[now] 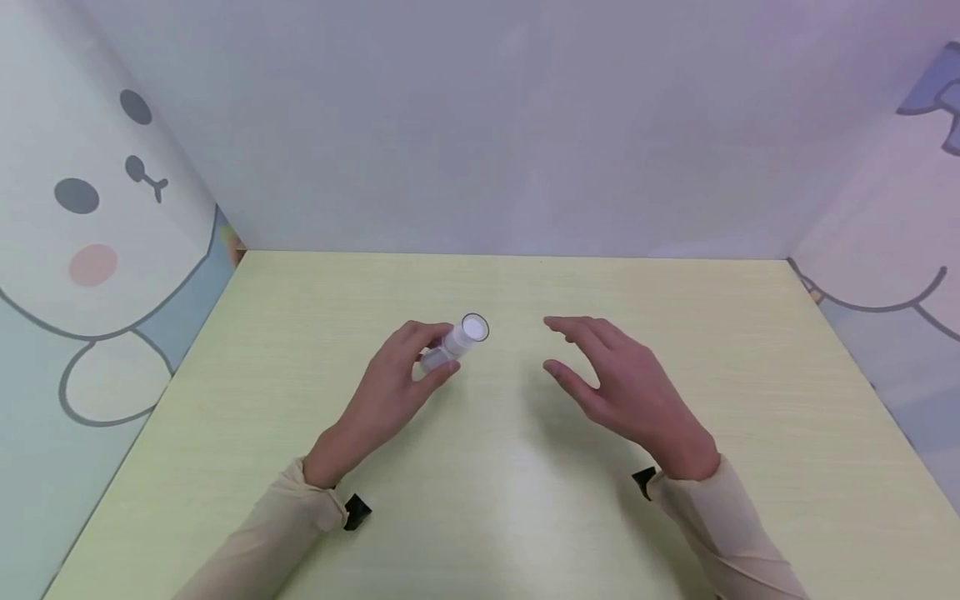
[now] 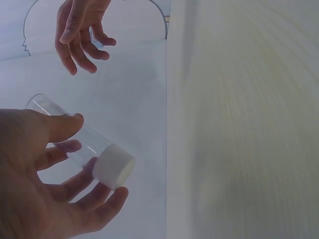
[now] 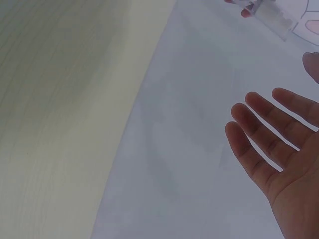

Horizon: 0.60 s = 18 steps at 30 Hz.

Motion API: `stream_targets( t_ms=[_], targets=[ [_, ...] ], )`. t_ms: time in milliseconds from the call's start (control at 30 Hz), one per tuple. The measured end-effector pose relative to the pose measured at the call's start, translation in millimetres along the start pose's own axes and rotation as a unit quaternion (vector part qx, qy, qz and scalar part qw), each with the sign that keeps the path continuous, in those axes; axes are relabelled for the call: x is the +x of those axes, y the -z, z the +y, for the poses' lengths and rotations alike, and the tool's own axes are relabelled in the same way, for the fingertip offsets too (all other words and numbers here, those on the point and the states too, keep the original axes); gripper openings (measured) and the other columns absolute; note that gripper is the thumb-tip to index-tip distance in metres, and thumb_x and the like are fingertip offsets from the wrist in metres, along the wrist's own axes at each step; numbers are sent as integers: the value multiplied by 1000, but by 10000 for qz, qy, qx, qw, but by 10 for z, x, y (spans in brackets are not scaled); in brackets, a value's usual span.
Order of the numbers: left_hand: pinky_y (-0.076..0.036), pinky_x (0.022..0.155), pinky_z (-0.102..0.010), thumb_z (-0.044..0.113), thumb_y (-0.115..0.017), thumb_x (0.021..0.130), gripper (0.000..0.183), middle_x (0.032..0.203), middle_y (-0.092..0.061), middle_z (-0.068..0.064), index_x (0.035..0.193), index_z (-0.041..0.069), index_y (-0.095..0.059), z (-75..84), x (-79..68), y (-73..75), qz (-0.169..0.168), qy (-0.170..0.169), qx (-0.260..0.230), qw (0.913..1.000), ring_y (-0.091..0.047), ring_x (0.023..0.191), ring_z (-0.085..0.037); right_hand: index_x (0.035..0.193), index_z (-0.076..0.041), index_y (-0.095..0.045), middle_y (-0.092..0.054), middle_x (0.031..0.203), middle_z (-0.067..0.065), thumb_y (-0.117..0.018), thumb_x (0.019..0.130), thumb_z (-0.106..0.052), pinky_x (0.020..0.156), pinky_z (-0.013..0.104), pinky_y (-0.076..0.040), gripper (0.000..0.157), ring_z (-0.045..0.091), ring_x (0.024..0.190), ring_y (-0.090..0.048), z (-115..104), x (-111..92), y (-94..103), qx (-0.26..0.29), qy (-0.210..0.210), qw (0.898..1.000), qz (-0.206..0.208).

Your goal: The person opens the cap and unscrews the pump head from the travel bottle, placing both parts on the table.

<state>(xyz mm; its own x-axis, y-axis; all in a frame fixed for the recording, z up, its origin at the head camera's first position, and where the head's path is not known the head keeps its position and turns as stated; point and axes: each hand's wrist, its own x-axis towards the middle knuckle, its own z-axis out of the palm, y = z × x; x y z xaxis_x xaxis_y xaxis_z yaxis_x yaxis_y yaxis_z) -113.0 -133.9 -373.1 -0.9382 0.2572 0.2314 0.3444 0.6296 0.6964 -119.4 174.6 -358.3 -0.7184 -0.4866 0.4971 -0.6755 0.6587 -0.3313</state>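
My left hand (image 1: 392, 379) holds a clear tube with a white cap (image 2: 114, 167) above the table, thumb on one side and fingers on the other. The tube (image 1: 459, 337) tilts, its clear round end facing up and toward my right hand (image 1: 624, 379). In the left wrist view the capped end lies by the fingertips, lower than the clear end. Nothing is in my right hand, which hovers to the right of the tube, apart from it, its fingers loosely extended. Part of the tube (image 3: 272, 17) also shows at the top of the right wrist view.
Beneath both hands is a pale wood-grain table (image 1: 510, 500). A plain light wall (image 1: 510, 125) rises at its back edge. Side panels with cartoon animal drawings (image 1: 82, 225) stand to left and right. A dark strap piece (image 1: 357, 512) shows at the left sleeve.
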Motion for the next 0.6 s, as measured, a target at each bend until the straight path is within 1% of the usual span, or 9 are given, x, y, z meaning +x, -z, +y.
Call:
stream_targets(
  t_ms=[133, 200, 267, 400, 600],
  targets=[
    [-57, 90, -44, 19, -78, 95, 44, 123, -65, -4, 137, 17, -64, 26, -22, -49, -45, -80, 96, 9999, -63, 113, -22, 142, -13, -61, -68, 134, 2, -78, 94, -29, 92, 41, -61, 53, 20, 111, -70, -27, 20, -40, 59, 63, 10000, 24],
    [-56, 89, -41, 20, -78, 95, 44, 122, -65, -3, 136, 18, -65, 45, -30, -69, -55, -125, 150, 9998, -62, 113, -21, 142, -13, -61, -69, 133, 2, -80, 92, -27, 90, 41, -61, 55, 20, 109, -70, -40, 31, -61, 85, 90, 9999, 25],
    [-54, 89, -39, 20, -79, 94, 43, 121, -65, -3, 135, 19, -65, 65, -33, -89, -71, -178, 180, 9997, -62, 112, -21, 142, -13, -61, -69, 132, 2, -82, 91, -26, 89, 40, -62, 57, 20, 107, -71, -50, 42, -83, 115, 125, 9999, 26],
    [-54, 89, -37, 20, -80, 94, 42, 119, -64, -2, 134, 20, -66, 116, -25, -131, -125, -260, 143, 9995, -60, 110, -20, 141, -12, -60, -69, 132, 3, -84, 89, -26, 87, 39, -62, 59, 19, 105, -71, -75, 69, -123, 157, 227, 9996, 25],
    [-54, 87, -35, 21, -78, 95, 40, 118, -63, -1, 133, 21, -67, 191, -11, -250, -355, -327, 78, 9988, -58, 109, -20, 140, -10, -60, -70, 129, 3, -86, 87, -27, 86, 39, -63, 61, 19, 106, -71, -107, 86, -155, 221, 302, 9993, -13]
  ],
)
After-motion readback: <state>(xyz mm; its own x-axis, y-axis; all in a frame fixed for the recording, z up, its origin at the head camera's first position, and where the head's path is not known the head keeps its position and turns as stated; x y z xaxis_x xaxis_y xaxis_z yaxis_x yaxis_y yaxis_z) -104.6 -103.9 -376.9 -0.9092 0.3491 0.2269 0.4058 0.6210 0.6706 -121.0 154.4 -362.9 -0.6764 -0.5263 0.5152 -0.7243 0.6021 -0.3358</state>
